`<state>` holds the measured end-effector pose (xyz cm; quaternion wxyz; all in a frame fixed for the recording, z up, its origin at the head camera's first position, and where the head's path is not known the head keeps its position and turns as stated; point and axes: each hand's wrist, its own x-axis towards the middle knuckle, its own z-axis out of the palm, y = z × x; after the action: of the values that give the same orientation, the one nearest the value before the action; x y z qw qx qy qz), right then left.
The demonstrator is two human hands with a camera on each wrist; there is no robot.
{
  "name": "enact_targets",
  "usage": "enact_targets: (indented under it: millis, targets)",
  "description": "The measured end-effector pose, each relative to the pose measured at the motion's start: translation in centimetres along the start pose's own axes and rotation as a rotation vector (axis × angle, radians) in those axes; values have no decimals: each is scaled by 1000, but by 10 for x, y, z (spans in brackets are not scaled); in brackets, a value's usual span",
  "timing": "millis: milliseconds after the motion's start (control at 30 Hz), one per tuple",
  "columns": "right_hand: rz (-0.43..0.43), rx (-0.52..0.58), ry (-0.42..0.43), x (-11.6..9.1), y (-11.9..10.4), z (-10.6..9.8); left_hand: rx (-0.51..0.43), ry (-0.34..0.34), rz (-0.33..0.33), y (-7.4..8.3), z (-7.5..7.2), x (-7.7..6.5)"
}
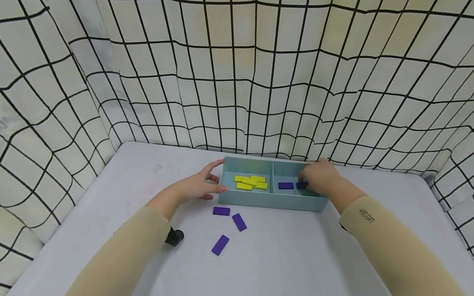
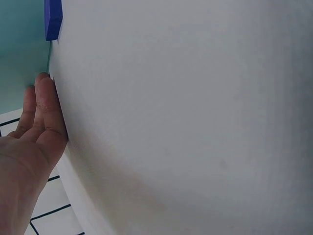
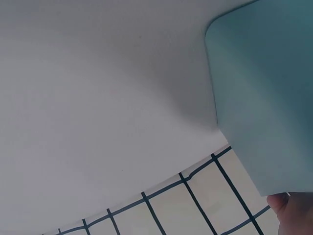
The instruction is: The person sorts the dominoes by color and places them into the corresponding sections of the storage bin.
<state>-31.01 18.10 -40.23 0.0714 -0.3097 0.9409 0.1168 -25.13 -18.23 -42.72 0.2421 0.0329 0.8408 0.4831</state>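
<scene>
A light blue two-compartment box (image 1: pixel 272 201) stands on the table. Several yellow blocks (image 1: pixel 249 182) lie in its left compartment. A purple block (image 1: pixel 285 185) lies in the right one. My left hand (image 1: pixel 197 185) is at the box's left end, its thumb touching the front corner and its fingers extended along the side; the left wrist view also shows these fingers (image 2: pixel 46 103) against the box. Reaching over the right compartment, my right hand (image 1: pixel 321 176) pinches another purple block (image 1: pixel 301 185), partly hidden by the fingers. The right wrist view shows mostly the box's outer wall (image 3: pixel 264 98).
Three purple blocks lie loose in front of the box: one (image 1: pixel 221 211) near its left corner, one tilted (image 1: pixel 239 222), and one (image 1: pixel 220 245) closer to me. White walls with black netting (image 1: pixel 251 70) surround the white table (image 1: pixel 284 272).
</scene>
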Motion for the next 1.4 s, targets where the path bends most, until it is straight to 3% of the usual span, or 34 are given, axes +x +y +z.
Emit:
enact_targets:
  millis: [300,700,1133,1400]
  targets:
    - [-3,77,85,-6,-3,-5,11,-4,-1,1,0,2]
    - [84,331,116,-27,-3,-19,17,-13,0,4,0,3]
    - [40,366,228,-57,-16,-35,15,-16,4,3,-2,2]
    - [22,443,242,-70,-37,-38,5,-18,1,2,-1,0]
